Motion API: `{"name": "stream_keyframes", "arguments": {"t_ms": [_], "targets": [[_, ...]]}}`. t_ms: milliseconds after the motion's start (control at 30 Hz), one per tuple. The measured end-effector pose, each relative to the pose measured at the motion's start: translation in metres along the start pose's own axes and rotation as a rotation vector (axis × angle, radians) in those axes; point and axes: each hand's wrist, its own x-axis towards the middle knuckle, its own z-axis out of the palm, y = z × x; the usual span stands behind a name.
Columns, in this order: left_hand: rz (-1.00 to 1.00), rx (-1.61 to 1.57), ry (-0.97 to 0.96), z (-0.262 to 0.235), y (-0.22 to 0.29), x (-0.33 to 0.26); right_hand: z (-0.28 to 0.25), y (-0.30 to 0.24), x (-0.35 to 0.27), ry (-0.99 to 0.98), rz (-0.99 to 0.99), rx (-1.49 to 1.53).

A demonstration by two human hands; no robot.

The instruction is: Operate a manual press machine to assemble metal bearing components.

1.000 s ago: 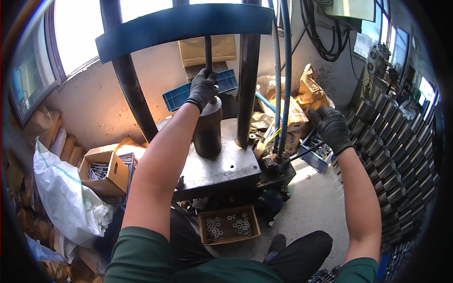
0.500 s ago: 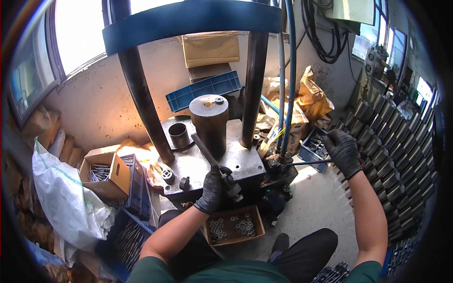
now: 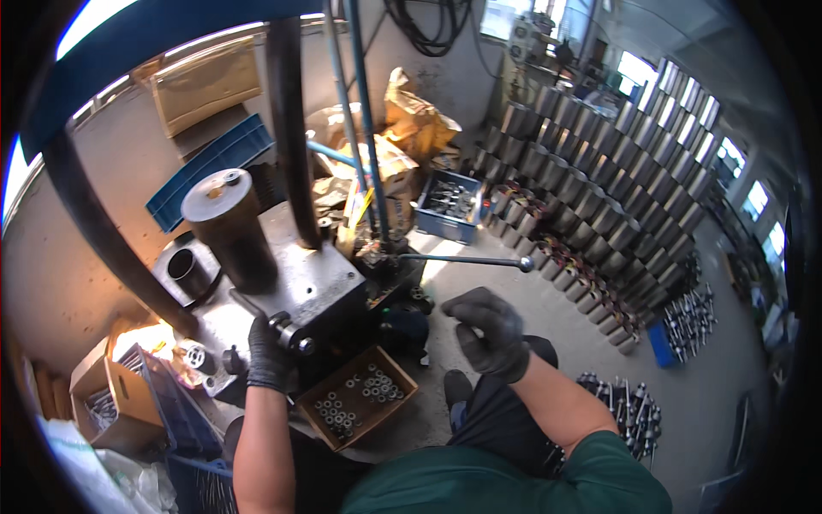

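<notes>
My left hand point(image 3: 271, 358), in a dark glove, is closed around a metal shaft point(image 3: 287, 327) with a thicker end. It holds the shaft at the front edge of the press's steel table point(image 3: 321, 278). To the right, my gloved right hand point(image 3: 492, 334) is raised over the floor, near my knee. Its fingers are curled and slightly blurred; anything between them is hidden. Below and between my hands, a shallow brown box point(image 3: 353, 381) holds several small metal rings point(image 3: 381, 387). A thick steel cylinder point(image 3: 229, 231) stands on the table beside a short hollow sleeve point(image 3: 184, 270).
A lever with a ball end point(image 3: 526, 264) juts out beyond my right hand. Behind it are a blue bin point(image 3: 445, 226) of metal parts and tall stacks of metal cylinders point(image 3: 582, 197). Shafts point(image 3: 629, 411) stand on the right; cartons point(image 3: 128, 411) crowd the left.
My view has turned right. My right hand has come back from the blue bin of parts toward my body, its fingers curled. My left hand still holds the shaft by the table.
</notes>
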Motion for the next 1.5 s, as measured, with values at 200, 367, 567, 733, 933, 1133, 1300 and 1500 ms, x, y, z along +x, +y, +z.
{"name": "stream_keyframes", "arguments": {"t_ms": [200, 367, 567, 733, 933, 1133, 1300, 1500], "targets": [[-0.137, 0.131, -0.264, -0.017, -0.042, -0.027, 0.111, -0.002, -0.107, 0.055, 0.745, 0.396], [0.115, 0.484, -0.293, -0.024, -0.102, -0.066, 0.136, -0.024, -0.111, 0.025, 1.476, 0.941], [0.167, 1.005, -0.718, -0.011, -0.105, -0.080, 0.181, -0.004, -0.163, 0.042, 1.206, 0.907], [0.011, 0.890, -0.744, 0.007, -0.106, -0.096, 0.163, -0.002, -0.168, 0.035, 1.154, 0.801], [0.649, 1.246, -0.779, -0.008, -0.133, -0.065, 0.149, -0.013, -0.180, 0.085, 1.381, 1.063], [0.576, 1.373, -0.841, 0.015, -0.150, -0.071, 0.015, -0.045, -0.134, 0.181, 1.386, 1.083], [0.439, 1.225, -0.796, 0.021, -0.157, -0.076, -0.141, -0.085, -0.135, 0.567, 1.197, 0.897], [0.772, 1.366, -0.979, 0.030, -0.158, -0.085, -0.334, -0.136, -0.225, 0.755, 1.272, 0.007]]}}
